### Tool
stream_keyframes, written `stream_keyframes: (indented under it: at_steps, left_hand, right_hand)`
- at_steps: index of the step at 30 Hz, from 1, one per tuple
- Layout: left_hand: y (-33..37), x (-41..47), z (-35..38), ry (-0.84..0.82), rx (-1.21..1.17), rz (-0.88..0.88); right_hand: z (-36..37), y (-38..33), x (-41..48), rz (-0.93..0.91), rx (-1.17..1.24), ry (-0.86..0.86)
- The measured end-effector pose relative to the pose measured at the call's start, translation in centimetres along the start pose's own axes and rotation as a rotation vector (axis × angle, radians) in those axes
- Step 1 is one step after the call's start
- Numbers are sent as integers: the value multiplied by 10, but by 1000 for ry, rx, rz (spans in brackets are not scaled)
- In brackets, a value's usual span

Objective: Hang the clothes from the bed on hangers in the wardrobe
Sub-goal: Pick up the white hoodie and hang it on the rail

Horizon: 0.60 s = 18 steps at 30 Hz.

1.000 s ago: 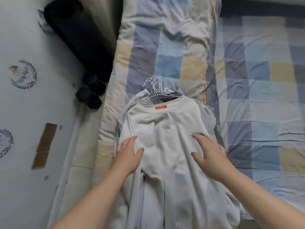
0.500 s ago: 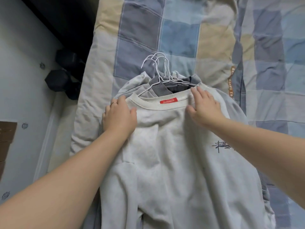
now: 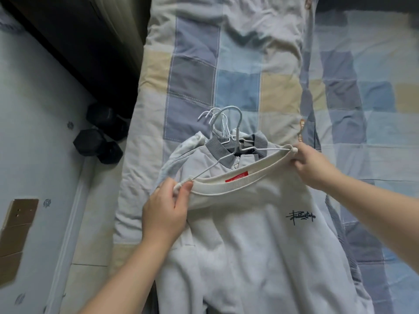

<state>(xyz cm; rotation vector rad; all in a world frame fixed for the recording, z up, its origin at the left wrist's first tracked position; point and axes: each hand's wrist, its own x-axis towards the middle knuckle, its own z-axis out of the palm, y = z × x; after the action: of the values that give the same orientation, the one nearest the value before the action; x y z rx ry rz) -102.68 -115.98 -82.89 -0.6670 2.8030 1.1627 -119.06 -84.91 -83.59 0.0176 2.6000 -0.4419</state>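
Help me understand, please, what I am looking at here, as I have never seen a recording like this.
There is no machine. A person wears a camera on the head, so the single picture looks down over their own arms. The left hand and the right hand each pinch one side of the neckline of a cream sweatshirt, at the two ends of a white wire hanger. The sweatshirt lies on a checked quilt on the bed, on top of a garment with a grey collar. Dark dumbbells sit on the floor to the left.
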Motion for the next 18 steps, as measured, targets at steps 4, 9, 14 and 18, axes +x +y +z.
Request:
stream_keyframes:
  at_steps: [4, 9, 14, 18]
  left_hand:
    - [9, -18, -31, -77, -72, 7]
    - [48, -36, -83, -132, -50, 79]
    - [112, -52, -125, -164, 27, 272]
    - [170, -78, -141, -194, 65, 461]
  right_hand:
    - [-35, 4, -44, -60, 7, -44]
    - [-99, -5, -118, -210, -60, -6]
    - [-174, -4, -201, -209, -73, -29]
    - [-211, 2, -280, -280, -93, 16]
